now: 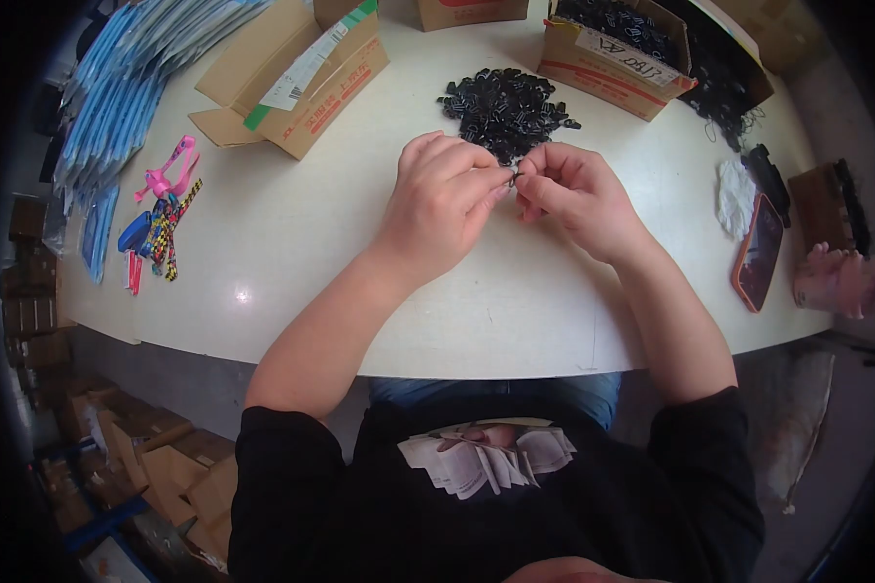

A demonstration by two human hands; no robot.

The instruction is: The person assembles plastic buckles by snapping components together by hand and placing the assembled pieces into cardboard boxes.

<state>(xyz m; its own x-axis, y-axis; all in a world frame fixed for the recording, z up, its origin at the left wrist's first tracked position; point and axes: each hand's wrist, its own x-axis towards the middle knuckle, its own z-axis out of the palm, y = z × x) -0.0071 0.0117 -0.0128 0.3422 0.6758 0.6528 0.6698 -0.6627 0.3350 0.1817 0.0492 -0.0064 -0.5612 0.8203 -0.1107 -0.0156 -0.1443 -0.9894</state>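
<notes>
My left hand [445, 194] and my right hand [576, 194] meet above the white table, fingertips pinched close together. Between them is a small black piece [514, 179], mostly covered by the fingers; its exact kind is too small to make out. Just beyond my fingers lies a heap of small black pieces with shiny metal bits [506, 107]. Both hands are closed in a pinch at the near edge of this heap.
An open cardboard box [331, 102] stands back left, and another box [608, 68] full of black parts stands back right. Colourful straps [165, 219] and stacked blue packets [117, 107] lie left. A phone [758, 255] and white tissue [736, 197] lie right.
</notes>
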